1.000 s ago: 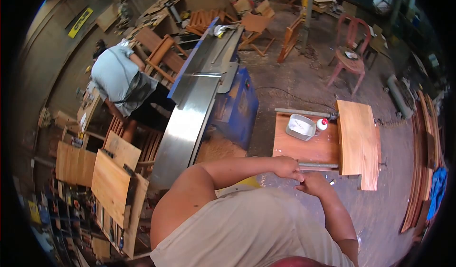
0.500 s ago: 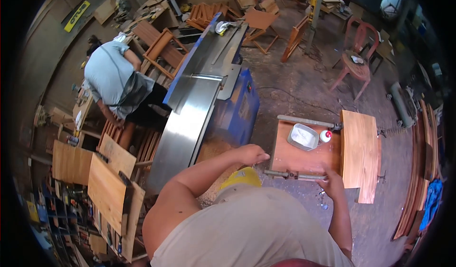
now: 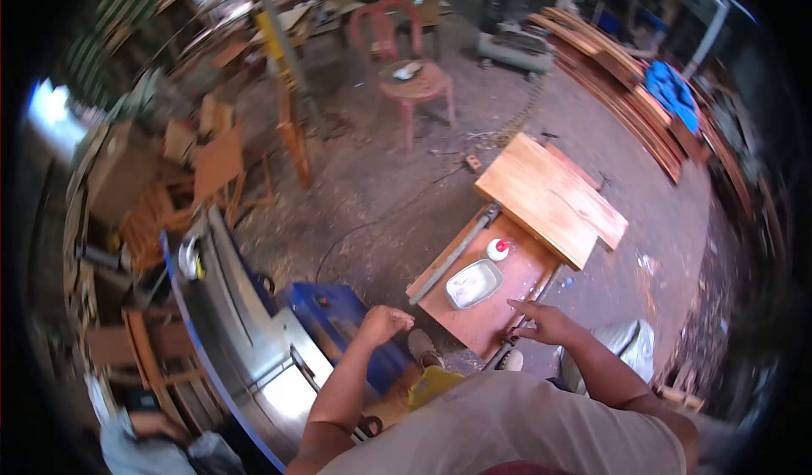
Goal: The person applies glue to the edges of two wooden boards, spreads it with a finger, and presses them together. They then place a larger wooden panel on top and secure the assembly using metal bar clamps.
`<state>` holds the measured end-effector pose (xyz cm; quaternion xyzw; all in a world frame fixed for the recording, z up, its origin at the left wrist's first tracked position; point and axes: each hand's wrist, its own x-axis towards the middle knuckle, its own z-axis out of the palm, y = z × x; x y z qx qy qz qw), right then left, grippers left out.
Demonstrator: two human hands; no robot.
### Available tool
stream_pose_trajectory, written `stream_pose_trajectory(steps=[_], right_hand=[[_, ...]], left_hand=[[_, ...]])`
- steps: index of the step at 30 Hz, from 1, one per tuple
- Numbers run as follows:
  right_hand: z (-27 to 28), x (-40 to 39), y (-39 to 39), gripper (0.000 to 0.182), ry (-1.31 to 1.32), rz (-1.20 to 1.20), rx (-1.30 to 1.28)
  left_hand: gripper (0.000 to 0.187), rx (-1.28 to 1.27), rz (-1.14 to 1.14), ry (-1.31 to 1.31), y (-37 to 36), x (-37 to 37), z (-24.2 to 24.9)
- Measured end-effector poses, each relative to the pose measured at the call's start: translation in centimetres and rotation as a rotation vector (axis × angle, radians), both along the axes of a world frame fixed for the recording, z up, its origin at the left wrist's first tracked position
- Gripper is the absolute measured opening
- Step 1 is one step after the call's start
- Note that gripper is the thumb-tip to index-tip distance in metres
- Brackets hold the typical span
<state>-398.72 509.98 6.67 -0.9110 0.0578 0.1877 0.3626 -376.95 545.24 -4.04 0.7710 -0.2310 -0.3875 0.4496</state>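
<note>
My left hand point(image 3: 387, 324) hangs in the air left of a reddish-brown board point(image 3: 447, 313), its fingers curled together; whether anything is in them is hidden. Over the board's right edge, beside a bar clamp point(image 3: 550, 287), my right hand point(image 3: 545, 323) has its fingers apart. A second bar clamp point(image 3: 457, 253) runs along the opposite edge. On the board sit a rectangular tub point(image 3: 474, 285) with whitish stuff inside and a white bottle point(image 3: 497, 251) with a red cap. Pale wooden panels point(image 3: 541, 192) lie across the far end.
A planing machine point(image 3: 245, 340) with a blue base stands at my left, with another person point(image 3: 152, 441) beyond it. Ahead are a red plastic chair point(image 3: 414, 86) and a cable on the floor. Stacked planks point(image 3: 617, 94) lie at the right, with a plastic bag point(image 3: 622, 348) near my right arm.
My view has swung to the right, so the planing machine and the other person now appear lower left. My right hand remains near the clamp; my left hand stays off the board.
</note>
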Motion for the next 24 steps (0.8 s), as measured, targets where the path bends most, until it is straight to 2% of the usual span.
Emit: stream_pose_trajectory(steps=[3, 4, 7, 9, 13, 15, 16, 19, 21, 23, 24], right_hand=[[1.5, -1.5, 0.0, 0.069, -0.052, -0.093, -0.123], [1.7, -2.3, -0.1, 0.069, -0.052, -0.136, -0.125], [0.1, -5.9, -0.7, 0.071, -0.042, -0.274, -0.141], [-1.4, -8.5, -0.9, 0.072, -0.014, -0.379, -0.164], [-5.8, -15.6, -2.0, 0.072, -0.03, -0.485, -0.121], [-8.9, -20.0, -2.9, 0.072, -0.096, -0.56, -0.122], [-8.6, -22.1, -3.2, 0.071, -0.039, -0.61, -0.104], [-9.4, -29.7, -4.6, 0.071, 0.108, -0.79, -0.067], [-12.4, -36.2, -5.1, 0.072, 0.187, -0.892, -0.048], [-19.0, -44.2, -5.0, 0.069, -0.016, -1.102, -0.09], [-23.2, -48.5, -4.7, 0.07, -0.013, -1.173, -0.135]], left_hand=[[0.02, 0.097, -0.104, -0.037, -2.0, 1.6, 1.1], [0.028, 0.147, -0.104, -0.038, -2.6, 1.7, 0.9], [0.036, 0.217, -0.13, -0.005, -4.4, 1.3, -0.2], [0.037, 0.231, -0.228, -0.017, -5.2, 0.6, -1.9], [0.028, 0.208, -0.475, -0.177, -6.8, -2.2, -2.9], [0.02, -0.001, -0.457, -0.379, -7.5, -4.0, -3.2], [0.02, -0.005, -0.549, -0.377, -7.9, -4.6, -3.2], [0.014, 0.014, -0.636, -0.341, -10.5, -7.3, -2.1], [0.013, 0.178, -0.533, -0.186, -12.8, -10.4, -0.4], [0.014, 0.127, -0.562, -0.166, -15.0, -13.1, -1.1], [0.015, 0.084, -0.561, -0.128, -16.2, -14.7, -1.3]])
